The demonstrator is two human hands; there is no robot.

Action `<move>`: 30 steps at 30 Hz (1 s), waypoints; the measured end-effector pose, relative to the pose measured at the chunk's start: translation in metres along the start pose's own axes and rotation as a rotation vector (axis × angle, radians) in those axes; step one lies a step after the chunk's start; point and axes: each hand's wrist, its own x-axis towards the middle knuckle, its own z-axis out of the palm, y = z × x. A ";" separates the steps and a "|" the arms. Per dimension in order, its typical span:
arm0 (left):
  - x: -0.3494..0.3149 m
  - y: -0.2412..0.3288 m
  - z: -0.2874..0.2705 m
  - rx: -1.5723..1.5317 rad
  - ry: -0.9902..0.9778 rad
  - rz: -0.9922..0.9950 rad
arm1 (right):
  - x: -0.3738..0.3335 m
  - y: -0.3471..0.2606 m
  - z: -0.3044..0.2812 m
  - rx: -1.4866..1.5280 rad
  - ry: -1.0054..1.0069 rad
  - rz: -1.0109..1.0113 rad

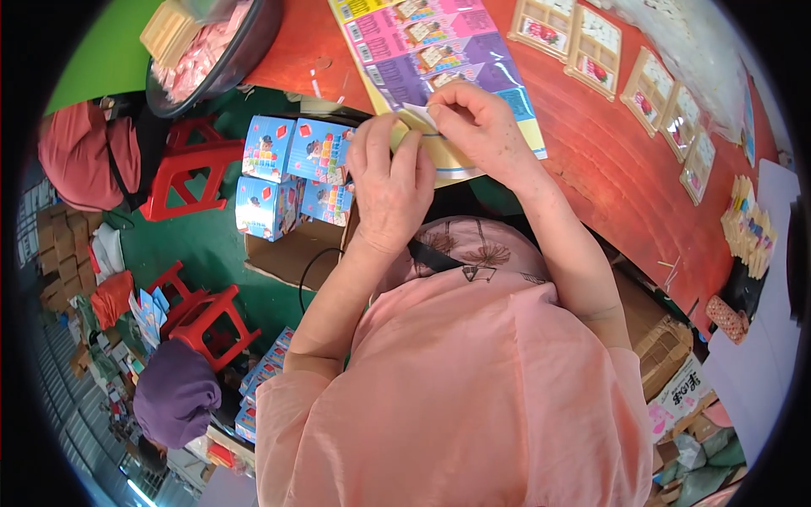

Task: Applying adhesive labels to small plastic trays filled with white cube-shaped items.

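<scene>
A large printed sheet with yellow, pink, purple and blue bands lies over the near edge of the red table. Its near end bends down toward my lap. My right hand pinches the edge of a small white piece at the sheet's near part; whether it is a sticker or a folded corner I cannot tell. Close beside it, my left hand has its fingers curled at the sheet's near left edge. What those fingertips hold is hidden behind the hand.
Blue printed boxes are stacked at my left, above an open carton. A dark basin of pink packets stands at the far left. Compartment trays lie on the red table at right. Red stools stand on the floor.
</scene>
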 end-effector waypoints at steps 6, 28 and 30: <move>0.015 -0.018 -0.004 -0.018 0.026 0.202 | 0.000 0.005 0.000 0.100 -0.015 0.031; 0.059 0.003 -0.012 0.317 -0.269 0.134 | -0.098 -0.052 -0.182 1.351 0.432 -0.485; 0.066 0.017 -0.007 0.231 -0.166 0.141 | -0.128 -0.074 -0.189 0.918 0.640 -0.551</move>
